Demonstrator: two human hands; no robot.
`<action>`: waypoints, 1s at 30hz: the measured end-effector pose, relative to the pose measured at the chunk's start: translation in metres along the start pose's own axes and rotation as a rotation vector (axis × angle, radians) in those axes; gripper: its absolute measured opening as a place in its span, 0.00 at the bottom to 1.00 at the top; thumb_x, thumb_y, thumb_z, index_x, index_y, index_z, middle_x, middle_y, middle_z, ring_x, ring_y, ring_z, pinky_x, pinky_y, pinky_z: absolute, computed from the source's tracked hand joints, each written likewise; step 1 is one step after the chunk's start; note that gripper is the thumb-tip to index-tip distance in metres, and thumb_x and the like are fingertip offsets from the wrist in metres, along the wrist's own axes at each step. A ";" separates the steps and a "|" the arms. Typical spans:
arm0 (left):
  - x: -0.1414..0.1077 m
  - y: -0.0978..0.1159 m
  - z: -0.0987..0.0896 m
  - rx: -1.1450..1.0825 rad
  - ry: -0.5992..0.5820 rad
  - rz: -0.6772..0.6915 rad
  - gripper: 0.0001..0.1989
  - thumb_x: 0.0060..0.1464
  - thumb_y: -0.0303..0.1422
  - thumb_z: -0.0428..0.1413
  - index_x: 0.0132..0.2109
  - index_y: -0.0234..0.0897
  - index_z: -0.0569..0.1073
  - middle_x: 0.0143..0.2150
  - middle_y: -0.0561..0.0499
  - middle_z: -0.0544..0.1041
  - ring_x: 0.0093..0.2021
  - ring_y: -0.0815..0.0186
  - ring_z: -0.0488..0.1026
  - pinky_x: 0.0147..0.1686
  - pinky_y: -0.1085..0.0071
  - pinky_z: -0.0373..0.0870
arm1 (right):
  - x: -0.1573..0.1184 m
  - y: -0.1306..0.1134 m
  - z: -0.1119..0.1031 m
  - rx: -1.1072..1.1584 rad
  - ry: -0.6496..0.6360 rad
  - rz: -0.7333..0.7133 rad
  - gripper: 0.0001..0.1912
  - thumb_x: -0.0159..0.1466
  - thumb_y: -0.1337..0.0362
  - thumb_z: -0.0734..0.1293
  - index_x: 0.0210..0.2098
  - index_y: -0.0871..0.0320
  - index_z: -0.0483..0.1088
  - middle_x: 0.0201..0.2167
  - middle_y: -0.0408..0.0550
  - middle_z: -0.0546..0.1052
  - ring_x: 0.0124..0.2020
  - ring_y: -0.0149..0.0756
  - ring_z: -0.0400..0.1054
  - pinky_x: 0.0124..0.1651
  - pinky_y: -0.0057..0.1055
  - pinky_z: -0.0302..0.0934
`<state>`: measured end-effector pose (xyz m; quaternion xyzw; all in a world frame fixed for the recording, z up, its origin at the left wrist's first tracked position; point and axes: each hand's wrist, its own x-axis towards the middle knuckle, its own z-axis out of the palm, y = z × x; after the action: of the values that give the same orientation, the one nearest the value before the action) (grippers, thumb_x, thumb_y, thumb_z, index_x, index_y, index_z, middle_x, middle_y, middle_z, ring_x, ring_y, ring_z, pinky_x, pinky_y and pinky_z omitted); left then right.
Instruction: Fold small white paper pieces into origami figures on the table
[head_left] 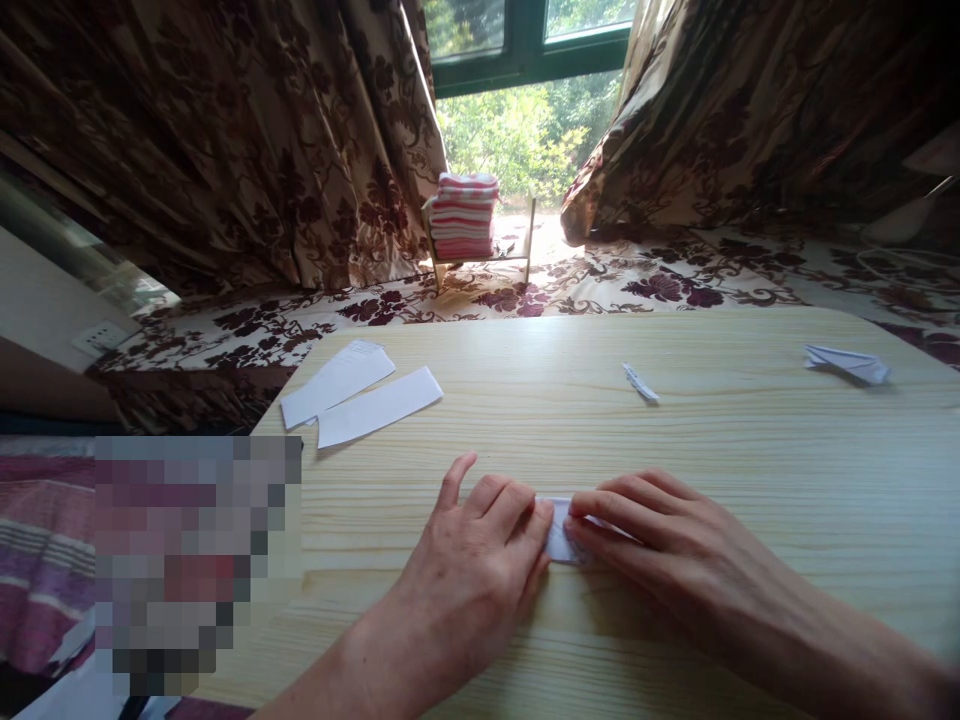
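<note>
A small piece of folded white paper (557, 530) lies flat on the wooden table between my hands. My left hand (480, 545) holds its left end, with fingers bent and the little finger lifted off to the side. From the right, my right hand (652, 540) has its fingertips and thumb closed on the other end. Only the middle of the paper shows; both ends are hidden under my fingers. Faint marks or creases run across it.
Two white paper strips (380, 407) overlap at the table's (495, 380) far left. A small folded paper piece (640, 384) lies beyond my right hand, and a larger folded paper (851, 364) at far right. Behind, a small rack (529, 240) holds folded striped cloths (465, 215).
</note>
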<state>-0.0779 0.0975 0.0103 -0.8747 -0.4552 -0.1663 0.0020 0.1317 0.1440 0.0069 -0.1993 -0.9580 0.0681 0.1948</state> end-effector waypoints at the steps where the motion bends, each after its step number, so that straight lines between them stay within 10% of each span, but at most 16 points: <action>1: 0.000 0.000 0.000 0.011 0.002 0.012 0.12 0.61 0.29 0.47 0.49 0.35 0.70 0.44 0.48 0.75 0.47 0.61 0.69 0.61 0.50 0.48 | -0.001 0.000 0.000 -0.002 0.002 0.002 0.15 0.70 0.67 0.53 0.40 0.61 0.71 0.36 0.52 0.76 0.34 0.37 0.66 0.38 0.37 0.61; 14: 0.000 -0.001 -0.002 0.029 -0.025 0.048 0.12 0.61 0.29 0.47 0.50 0.36 0.70 0.46 0.49 0.75 0.49 0.61 0.68 0.62 0.50 0.46 | -0.025 -0.012 -0.028 -0.106 0.061 0.169 0.09 0.67 0.67 0.58 0.41 0.57 0.69 0.38 0.49 0.76 0.39 0.39 0.66 0.44 0.39 0.55; 30: 0.005 -0.003 0.000 -0.005 0.003 0.042 0.11 0.61 0.30 0.49 0.49 0.37 0.71 0.46 0.50 0.76 0.49 0.62 0.69 0.61 0.52 0.45 | -0.014 -0.012 0.003 -0.234 0.023 0.232 0.04 0.63 0.70 0.63 0.34 0.60 0.70 0.29 0.45 0.70 0.32 0.38 0.60 0.36 0.36 0.52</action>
<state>-0.0770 0.1033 0.0115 -0.8839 -0.4362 -0.1686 0.0038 0.1385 0.1275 0.0021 -0.3307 -0.9276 -0.0242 0.1720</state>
